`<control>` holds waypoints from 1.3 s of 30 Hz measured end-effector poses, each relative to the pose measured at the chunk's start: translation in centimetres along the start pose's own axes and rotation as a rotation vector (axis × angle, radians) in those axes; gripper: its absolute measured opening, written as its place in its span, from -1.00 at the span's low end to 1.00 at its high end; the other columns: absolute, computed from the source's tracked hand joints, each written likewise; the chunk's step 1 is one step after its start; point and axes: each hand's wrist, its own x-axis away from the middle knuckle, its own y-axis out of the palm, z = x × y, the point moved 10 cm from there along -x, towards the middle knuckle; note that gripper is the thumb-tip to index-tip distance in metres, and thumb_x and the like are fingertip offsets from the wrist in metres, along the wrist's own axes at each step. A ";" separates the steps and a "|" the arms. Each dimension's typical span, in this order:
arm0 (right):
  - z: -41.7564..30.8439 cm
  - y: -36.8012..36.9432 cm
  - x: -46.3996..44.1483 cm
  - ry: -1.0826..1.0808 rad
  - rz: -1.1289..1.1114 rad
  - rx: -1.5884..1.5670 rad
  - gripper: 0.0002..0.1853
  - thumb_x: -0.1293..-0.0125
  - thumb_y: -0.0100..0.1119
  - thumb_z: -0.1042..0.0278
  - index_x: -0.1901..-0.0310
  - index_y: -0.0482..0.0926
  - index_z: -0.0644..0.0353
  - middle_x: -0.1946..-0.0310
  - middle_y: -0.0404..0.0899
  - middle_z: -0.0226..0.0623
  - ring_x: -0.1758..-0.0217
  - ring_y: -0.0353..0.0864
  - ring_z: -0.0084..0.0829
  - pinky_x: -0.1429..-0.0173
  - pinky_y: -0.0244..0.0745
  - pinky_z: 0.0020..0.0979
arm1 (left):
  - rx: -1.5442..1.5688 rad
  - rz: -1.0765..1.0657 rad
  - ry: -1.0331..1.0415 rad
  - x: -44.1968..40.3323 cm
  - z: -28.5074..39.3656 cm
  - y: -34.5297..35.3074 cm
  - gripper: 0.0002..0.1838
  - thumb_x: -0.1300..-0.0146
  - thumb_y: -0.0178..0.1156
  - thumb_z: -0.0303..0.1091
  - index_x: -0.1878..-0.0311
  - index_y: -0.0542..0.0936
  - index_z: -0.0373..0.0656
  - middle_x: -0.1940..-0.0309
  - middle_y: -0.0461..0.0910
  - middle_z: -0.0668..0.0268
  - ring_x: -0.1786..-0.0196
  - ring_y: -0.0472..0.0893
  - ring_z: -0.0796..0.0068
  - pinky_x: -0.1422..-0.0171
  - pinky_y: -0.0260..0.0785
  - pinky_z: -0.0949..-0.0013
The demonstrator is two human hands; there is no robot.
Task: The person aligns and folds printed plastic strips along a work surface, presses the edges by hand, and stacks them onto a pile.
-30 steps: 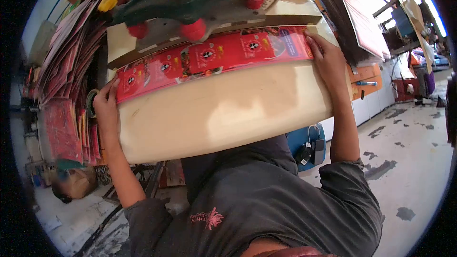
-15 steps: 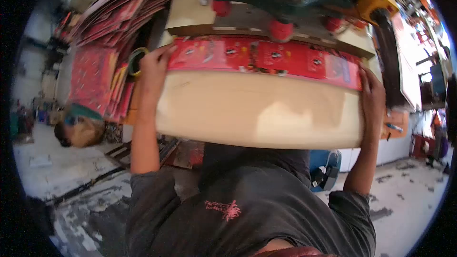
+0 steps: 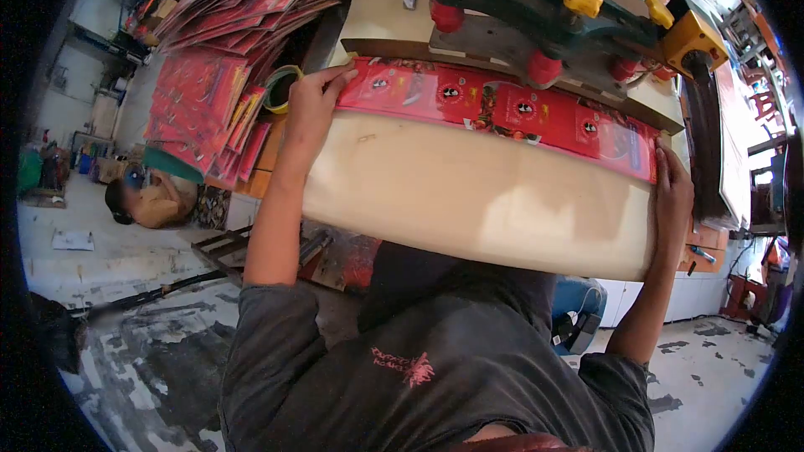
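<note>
Hands, left [image 3: 306,121] and right [image 3: 675,205], still grip opposite ends of the red printed strip [image 3: 548,120] at upper centre, which remains beside the brown bar [image 3: 389,49], its alignment seemingly unchanged.

Print on the dark shirt [image 3: 494,351] and red strip [image 3: 540,119] is unreadable.

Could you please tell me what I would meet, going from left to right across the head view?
A seated person in the background, a roll of tape, the left hand, the red printed strip, the right hand, a blue pen.
</note>
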 end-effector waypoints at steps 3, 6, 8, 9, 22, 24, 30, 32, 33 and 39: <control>-0.6 0.0 0.2 0.035 -0.026 -0.051 -0.58 -0.62 0.01 0.15 -0.31 0.59 0.20 -0.21 0.66 -0.03 -0.30 0.64 -0.27 -0.39 0.40 -0.35 | -0.026 0.028 0.022 -0.1 -0.2 -0.1 -0.68 -0.44 0.27 -0.23 -0.08 0.73 -0.25 0.05 0.74 -0.04 0.02 0.78 0.24 -0.10 0.50 0.31; -0.6 -0.6 1.0 0.097 0.006 -0.051 -0.59 -0.59 0.00 0.14 -0.23 0.63 0.22 -0.08 0.72 0.01 -0.16 0.72 -0.22 -0.27 0.49 -0.28 | -0.099 0.006 0.040 -0.7 -2.1 0.5 -0.62 -0.51 0.22 -0.17 -0.13 0.70 -0.32 0.09 0.78 -0.01 0.10 0.66 0.58 -0.09 0.48 0.35; 0.9 -0.7 0.9 0.106 0.074 0.016 -0.63 -0.54 0.06 0.04 -0.20 0.69 -0.03 -0.06 0.71 -0.04 -0.14 0.72 -0.09 -0.20 0.55 -0.18 | -0.011 -0.041 0.042 -0.4 -1.5 0.6 -0.59 -0.53 0.18 -0.15 -0.17 0.68 -0.32 0.01 0.77 0.01 0.00 0.71 0.44 -0.19 0.45 0.34; 1.7 -0.6 0.7 0.058 0.113 -0.034 -0.65 -0.52 0.09 0.01 -0.16 0.72 -0.11 0.01 0.73 -0.04 -0.06 0.73 -0.04 -0.14 0.57 -0.14 | -0.067 -0.034 0.042 0.0 0.0 0.3 -0.58 -0.54 0.17 -0.14 -0.17 0.68 -0.33 -0.02 0.75 -0.02 -0.06 0.72 0.33 -0.24 0.43 0.32; 1.2 -1.0 3.0 -0.042 0.097 -0.106 -0.63 -0.52 0.10 0.09 -0.15 0.72 0.09 0.04 0.73 0.02 -0.03 0.72 -0.01 -0.15 0.55 -0.14 | -0.013 -0.008 -0.064 4.4 0.4 -0.8 -0.56 -0.48 0.25 -0.13 -0.16 0.69 -0.34 0.04 0.77 0.07 -0.01 0.70 0.34 -0.20 0.45 0.34; 0.5 -1.4 3.4 -0.018 0.125 -0.058 -0.70 -0.52 0.17 0.26 -0.16 0.71 0.15 0.00 0.77 -0.09 0.01 0.78 -0.33 -0.12 0.57 -0.38 | -0.035 0.038 0.003 5.1 1.7 -1.2 -0.59 -0.48 0.26 -0.17 -0.15 0.69 -0.34 0.04 0.76 0.06 0.00 0.69 0.34 -0.18 0.46 0.33; 0.3 -1.4 3.7 0.003 0.175 -0.193 -0.70 -0.49 0.18 0.25 -0.11 0.73 0.19 0.00 0.74 0.02 -0.06 0.75 -0.10 -0.19 0.54 -0.26 | -0.044 0.060 0.013 5.2 1.5 -1.1 -0.65 -0.47 0.26 -0.26 -0.11 0.70 -0.36 0.02 0.75 0.06 0.00 0.69 0.37 -0.16 0.46 0.35; 0.7 -1.0 3.5 -0.012 0.177 -0.208 -0.70 -0.49 0.19 0.25 -0.10 0.73 0.20 0.01 0.74 0.01 -0.06 0.75 -0.13 -0.18 0.54 -0.26 | -0.043 0.060 -0.003 5.3 1.6 -1.0 -0.68 -0.47 0.26 -0.29 -0.10 0.70 -0.35 0.04 0.75 0.08 0.01 0.70 0.36 -0.14 0.46 0.36; 0.7 -1.0 3.5 -0.016 0.178 -0.213 -0.70 -0.49 0.19 0.25 -0.10 0.73 0.19 0.02 0.75 0.00 -0.05 0.76 -0.13 -0.17 0.55 -0.27 | -0.076 0.064 0.035 5.3 2.3 -1.0 -0.68 -0.47 0.25 -0.29 -0.10 0.70 -0.35 0.07 0.74 0.07 0.04 0.70 0.33 -0.12 0.47 0.34; 0.9 -1.0 3.4 -0.024 0.186 -0.198 -0.71 -0.49 0.20 0.24 -0.11 0.74 0.15 0.03 0.76 -0.03 -0.01 0.77 -0.15 -0.12 0.57 -0.28 | -0.160 0.062 0.108 5.4 3.0 -1.0 -0.69 -0.48 0.23 -0.29 -0.10 0.70 -0.34 0.18 0.71 0.05 0.10 0.70 0.21 -0.06 0.47 0.30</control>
